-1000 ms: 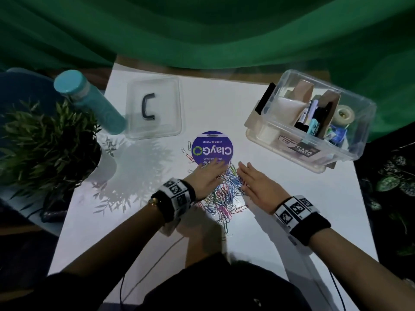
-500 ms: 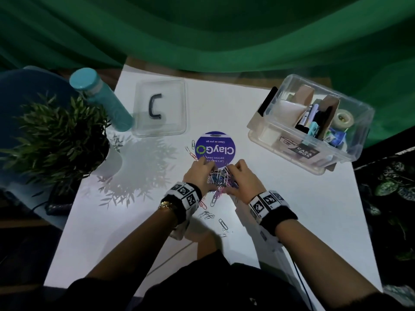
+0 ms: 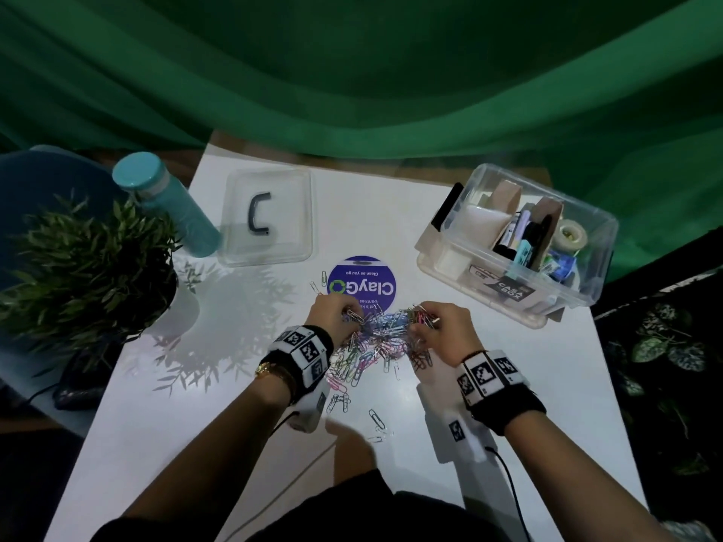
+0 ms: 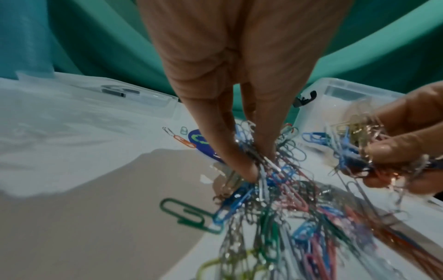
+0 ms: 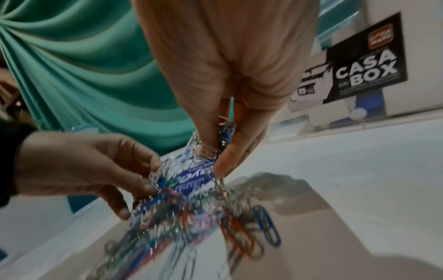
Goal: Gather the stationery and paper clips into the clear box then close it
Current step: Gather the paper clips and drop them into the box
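Green curtain (image 3: 391, 72) hangs behind the white table (image 3: 508, 385).

glossy wire paper clips (image 3: 375, 346); clear plastic box (image 3: 587, 267).

A round purple sticker (image 3: 362, 285) lies flat on the bench (image 3: 469, 385), its print upside down from where the person sits: "ClayGo" in big white letters with a green ring for the last letter, and "Clean as you go" in smaller type. The clear box (image 3: 516, 244) carries a black label (image 5: 364, 62) on its near wall reading "CASA BOX"; the finer print and the red logo above it are too small to read.
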`<move>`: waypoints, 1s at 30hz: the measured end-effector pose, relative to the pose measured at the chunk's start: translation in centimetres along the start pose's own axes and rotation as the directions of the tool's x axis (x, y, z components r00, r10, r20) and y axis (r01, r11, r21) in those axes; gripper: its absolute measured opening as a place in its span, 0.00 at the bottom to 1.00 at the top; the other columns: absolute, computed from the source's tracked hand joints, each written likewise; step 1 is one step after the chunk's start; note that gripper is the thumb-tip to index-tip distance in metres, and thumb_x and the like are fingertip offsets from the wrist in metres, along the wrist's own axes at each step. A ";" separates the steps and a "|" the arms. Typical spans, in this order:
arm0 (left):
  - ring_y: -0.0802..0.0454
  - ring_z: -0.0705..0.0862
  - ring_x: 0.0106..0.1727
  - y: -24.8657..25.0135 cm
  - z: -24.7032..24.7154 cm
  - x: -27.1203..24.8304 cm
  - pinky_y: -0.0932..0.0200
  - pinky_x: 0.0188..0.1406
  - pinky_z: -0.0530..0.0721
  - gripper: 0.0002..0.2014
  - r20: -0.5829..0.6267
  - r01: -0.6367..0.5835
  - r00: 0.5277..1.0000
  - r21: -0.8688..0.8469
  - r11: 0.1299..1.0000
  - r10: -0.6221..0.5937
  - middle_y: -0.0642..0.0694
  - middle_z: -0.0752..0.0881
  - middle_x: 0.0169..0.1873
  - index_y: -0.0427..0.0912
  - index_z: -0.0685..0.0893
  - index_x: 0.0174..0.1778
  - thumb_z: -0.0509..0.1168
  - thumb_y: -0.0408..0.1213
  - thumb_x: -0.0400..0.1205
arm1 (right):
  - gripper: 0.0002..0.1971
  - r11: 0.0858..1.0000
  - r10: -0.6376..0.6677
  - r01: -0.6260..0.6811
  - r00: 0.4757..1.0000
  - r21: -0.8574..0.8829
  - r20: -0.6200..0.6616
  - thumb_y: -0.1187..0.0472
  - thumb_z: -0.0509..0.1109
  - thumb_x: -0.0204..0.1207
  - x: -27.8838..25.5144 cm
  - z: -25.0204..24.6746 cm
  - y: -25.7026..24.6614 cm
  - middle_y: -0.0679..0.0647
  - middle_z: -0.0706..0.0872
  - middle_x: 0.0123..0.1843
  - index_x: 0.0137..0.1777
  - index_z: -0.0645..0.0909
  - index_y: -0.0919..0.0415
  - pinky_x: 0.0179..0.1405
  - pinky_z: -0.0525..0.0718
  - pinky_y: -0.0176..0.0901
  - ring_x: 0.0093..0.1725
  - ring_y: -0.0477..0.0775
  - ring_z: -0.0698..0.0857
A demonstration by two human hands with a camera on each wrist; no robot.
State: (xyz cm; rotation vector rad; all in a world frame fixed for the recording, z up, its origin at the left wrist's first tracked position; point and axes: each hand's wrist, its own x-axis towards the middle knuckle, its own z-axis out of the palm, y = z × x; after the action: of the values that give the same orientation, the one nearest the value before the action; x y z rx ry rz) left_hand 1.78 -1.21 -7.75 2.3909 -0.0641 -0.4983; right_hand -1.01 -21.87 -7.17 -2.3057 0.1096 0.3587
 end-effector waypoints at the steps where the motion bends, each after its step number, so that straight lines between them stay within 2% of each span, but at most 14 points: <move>1: 0.46 0.83 0.34 0.0 -0.2 0.1 0.60 0.36 0.83 0.06 -0.008 -0.001 1.000 -0.036 0.999 0.001 0.42 0.85 0.42 0.40 0.86 0.40 0.73 0.25 0.73 | 0.02 0.995 0.020 -0.019 1.000 0.096 -0.003 0.65 0.75 0.72 -0.1 -0.6 -0.1 0.58 0.90 0.40 0.44 0.87 0.62 0.46 0.88 0.53 0.40 0.58 0.88; 2: 0.46 0.82 0.32 0.1 -0.4 0.1 0.61 0.33 0.83 0.06 -0.017 -0.007 1.000 -0.053 0.999 0.006 0.44 0.84 0.39 0.39 0.86 0.39 0.72 0.24 0.73 | 0.02 0.979 0.044 -0.043 0.999 0.200 0.001 0.67 0.75 0.72 -0.4 -1.4 -0.4 0.58 0.89 0.40 0.43 0.86 0.62 0.44 0.89 0.54 0.39 0.59 0.89; 4: 0.50 0.79 0.35 0.4 -0.8 0.4 0.66 0.34 0.78 0.04 -0.035 -0.035 0.999 -0.047 0.998 0.033 0.48 0.82 0.35 0.36 0.88 0.40 0.74 0.26 0.71 | 0.06 0.925 0.076 -0.076 0.997 0.373 0.015 0.71 0.73 0.73 -0.8 -3.0 -1.1 0.59 0.88 0.42 0.44 0.85 0.60 0.40 0.91 0.50 0.36 0.59 0.88; 8: 0.52 0.77 0.37 1.1 -1.4 0.9 0.60 0.41 0.78 0.05 -0.023 -0.042 0.999 -0.076 0.996 0.040 0.50 0.81 0.30 0.35 0.89 0.39 0.77 0.28 0.70 | 0.09 0.801 0.098 -0.066 0.995 0.596 -0.021 0.74 0.71 0.74 -1.3 -6.4 -2.9 0.62 0.86 0.48 0.51 0.84 0.62 0.34 0.90 0.39 0.34 0.50 0.89; 11: 0.51 0.79 0.37 1.6 -1.5 1.3 0.55 0.44 0.85 0.06 -0.009 -0.037 0.999 -0.106 0.994 0.036 0.53 0.81 0.27 0.36 0.89 0.37 0.79 0.28 0.67 | 0.10 0.750 0.095 -0.017 0.992 0.661 -0.082 0.74 0.69 0.75 -0.9 -9.3 -4.6 0.61 0.86 0.48 0.55 0.83 0.66 0.34 0.89 0.37 0.35 0.45 0.90; 14: 0.49 0.80 0.36 2.2 -1.5 1.4 0.50 0.49 0.87 0.07 -0.005 -0.034 0.999 -0.108 0.994 0.034 0.52 0.81 0.26 0.36 0.89 0.36 0.79 0.28 0.66 | 0.07 0.714 0.074 0.038 0.989 0.699 -0.129 0.73 0.68 0.76 0.0 -11.7 -6.3 0.58 0.87 0.46 0.51 0.83 0.64 0.35 0.89 0.35 0.39 0.48 0.89; 17: 0.42 0.84 0.36 2.8 -1.6 1.5 0.44 0.48 0.88 0.07 -0.018 -0.040 0.999 -0.148 0.988 0.037 0.45 0.84 0.27 0.36 0.90 0.36 0.80 0.28 0.66 | 0.07 0.696 0.093 0.057 0.981 0.716 -0.169 0.73 0.68 0.77 1.7 -13.2 -6.8 0.58 0.86 0.45 0.53 0.83 0.67 0.34 0.89 0.35 0.39 0.50 0.88; 20: 0.42 0.86 0.38 3.6 -2.0 1.3 0.45 0.50 0.88 0.06 -0.058 -0.056 0.997 -0.231 0.971 0.044 0.44 0.86 0.30 0.37 0.90 0.35 0.79 0.27 0.66 | 0.13 0.690 0.137 0.039 0.973 0.723 -0.184 0.74 0.67 0.77 3.7 -14.1 -6.2 0.57 0.85 0.45 0.61 0.79 0.73 0.35 0.90 0.36 0.41 0.52 0.87; 22: 0.46 0.85 0.38 4.3 -2.4 1.2 0.47 0.50 0.88 0.07 -0.078 -0.066 0.996 -0.274 0.960 0.046 0.48 0.86 0.29 0.40 0.89 0.34 0.79 0.27 0.67 | 0.15 0.658 0.192 0.001 0.967 0.753 -0.170 0.75 0.66 0.77 5.0 -14.4 -5.7 0.58 0.85 0.46 0.64 0.78 0.73 0.34 0.90 0.37 0.42 0.54 0.86; 24: 0.48 0.83 0.36 4.9 -2.9 1.3 0.50 0.46 0.86 0.09 -0.093 -0.073 0.995 -0.309 0.948 0.046 0.45 0.86 0.29 0.45 0.88 0.32 0.78 0.27 0.67 | 0.15 0.626 0.266 -0.052 0.952 0.778 -0.151 0.75 0.66 0.77 6.1 -14.4 -5.0 0.61 0.85 0.52 0.64 0.78 0.71 0.34 0.90 0.39 0.43 0.55 0.86; 26: 0.55 0.81 0.31 5.4 -3.5 1.5 0.60 0.37 0.84 0.11 -0.102 -0.095 0.993 -0.347 0.933 0.063 0.38 0.86 0.29 0.48 0.87 0.30 0.78 0.27 0.68 | 0.16 0.675 0.327 -0.114 0.932 0.729 -0.157 0.75 0.67 0.76 7.0 -14.4 -4.3 0.64 0.85 0.57 0.64 0.79 0.69 0.35 0.90 0.41 0.45 0.58 0.87; 28: 0.62 0.78 0.25 6.0 -3.9 1.6 0.74 0.30 0.79 0.11 -0.107 -0.106 0.992 -0.366 0.924 0.072 0.50 0.85 0.25 0.48 0.86 0.30 0.78 0.26 0.68 | 0.18 0.770 0.354 -0.174 0.917 0.614 -0.183 0.74 0.69 0.75 7.5 -14.3 -4.1 0.63 0.84 0.56 0.65 0.79 0.69 0.34 0.89 0.42 0.47 0.58 0.86; 29: 0.62 0.78 0.23 6.2 -4.0 1.7 0.76 0.28 0.78 0.10 -0.106 -0.106 0.992 -0.380 0.919 0.070 0.55 0.84 0.22 0.45 0.87 0.31 0.77 0.25 0.69 | 0.17 0.823 0.361 -0.219 0.914 0.524 -0.184 0.74 0.70 0.74 7.9 -14.1 -4.1 0.63 0.85 0.53 0.64 0.80 0.69 0.35 0.90 0.43 0.45 0.58 0.86; 30: 0.62 0.78 0.22 6.4 -4.2 1.7 0.76 0.26 0.78 0.08 -0.101 -0.100 0.993 -0.406 0.908 0.065 0.55 0.83 0.22 0.41 0.88 0.33 0.77 0.24 0.69 | 0.16 0.869 0.359 -0.249 0.912 0.427 -0.199 0.72 0.72 0.74 8.6 -13.9 -3.9 0.62 0.86 0.50 0.61 0.81 0.68 0.36 0.90 0.44 0.41 0.56 0.86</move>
State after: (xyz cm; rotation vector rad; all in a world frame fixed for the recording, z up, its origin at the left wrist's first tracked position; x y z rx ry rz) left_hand 5.45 -3.85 -1.32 1.9830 -0.0192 -0.3297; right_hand 11.08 -28.93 2.11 -1.9180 0.6392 0.1537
